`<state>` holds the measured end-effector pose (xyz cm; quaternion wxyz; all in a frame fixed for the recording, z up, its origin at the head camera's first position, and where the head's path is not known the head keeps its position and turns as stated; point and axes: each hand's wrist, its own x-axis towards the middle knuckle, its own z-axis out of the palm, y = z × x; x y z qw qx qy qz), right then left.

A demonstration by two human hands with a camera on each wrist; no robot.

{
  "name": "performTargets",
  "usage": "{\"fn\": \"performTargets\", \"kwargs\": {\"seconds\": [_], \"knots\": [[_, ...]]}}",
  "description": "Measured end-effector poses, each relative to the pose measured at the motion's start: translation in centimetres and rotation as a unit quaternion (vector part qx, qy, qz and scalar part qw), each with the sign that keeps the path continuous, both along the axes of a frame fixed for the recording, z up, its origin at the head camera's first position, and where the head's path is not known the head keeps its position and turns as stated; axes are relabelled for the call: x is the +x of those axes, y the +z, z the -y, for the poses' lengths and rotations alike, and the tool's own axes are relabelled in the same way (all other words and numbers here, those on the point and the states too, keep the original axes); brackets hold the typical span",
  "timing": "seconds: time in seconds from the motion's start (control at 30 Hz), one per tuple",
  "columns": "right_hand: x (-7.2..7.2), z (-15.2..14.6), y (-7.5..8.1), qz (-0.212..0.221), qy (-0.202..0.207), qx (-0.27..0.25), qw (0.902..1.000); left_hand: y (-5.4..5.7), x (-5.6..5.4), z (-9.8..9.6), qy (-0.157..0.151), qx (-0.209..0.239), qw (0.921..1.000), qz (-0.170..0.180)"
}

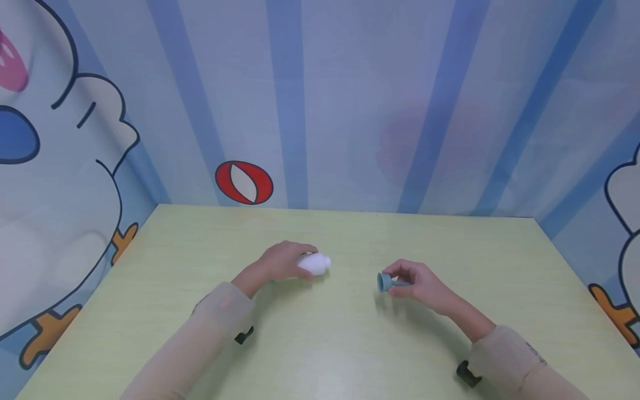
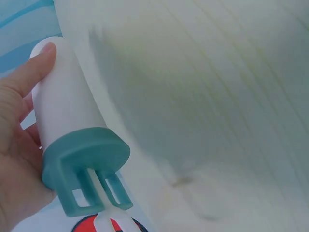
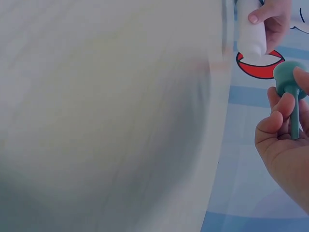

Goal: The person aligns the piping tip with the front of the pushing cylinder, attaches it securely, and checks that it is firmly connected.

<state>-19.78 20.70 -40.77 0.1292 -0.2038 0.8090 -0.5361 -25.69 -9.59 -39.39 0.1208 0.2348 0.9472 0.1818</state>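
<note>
My left hand (image 1: pixel 280 262) grips a white bottle-shaped cylinder (image 1: pixel 314 264), its narrow tip pointing right toward the other hand. In the left wrist view, a teal slotted end piece (image 2: pixel 89 152) caps the cylinder's other end, and a white prong-like part (image 2: pixel 99 188) sticks out through it. Across a short gap, my right hand (image 1: pixel 420 284) holds a teal cup-shaped piece (image 1: pixel 384 282) by its thin stem (image 3: pixel 294 116). The wide mouth of that piece faces left, toward the cylinder. Both hands are over the table, and the two things are apart.
The pale yellow-green table (image 1: pixel 330 344) ends at a striped blue backdrop (image 1: pixel 345 111). Printed cartoon figures and a red-and-white ball (image 1: pixel 244 182) decorate the walls. Small black clips (image 1: pixel 468 374) hang below both sleeves.
</note>
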Motion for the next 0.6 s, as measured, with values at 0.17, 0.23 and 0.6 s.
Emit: {"fn": "performTargets", "kwargs": {"seconds": [0.17, 0.23, 0.6], "knots": [[-0.3, 0.3, 0.4, -0.002, -0.002, 0.010, 0.9999, 0.8, 0.6, -0.8, -0.039, -0.002, 0.9990, -0.023], [-0.5, 0.4, 0.4, -0.001, -0.001, 0.012, 0.9999, 1.0, 1.0, -1.1, -0.054, -0.005, 0.9980, -0.031], [-1.2, 1.4, 0.2, -0.002, 0.014, 0.018, 0.9997, 1.9, 2.5, -2.7, -0.091, -0.023, 0.9941, -0.055]]}}
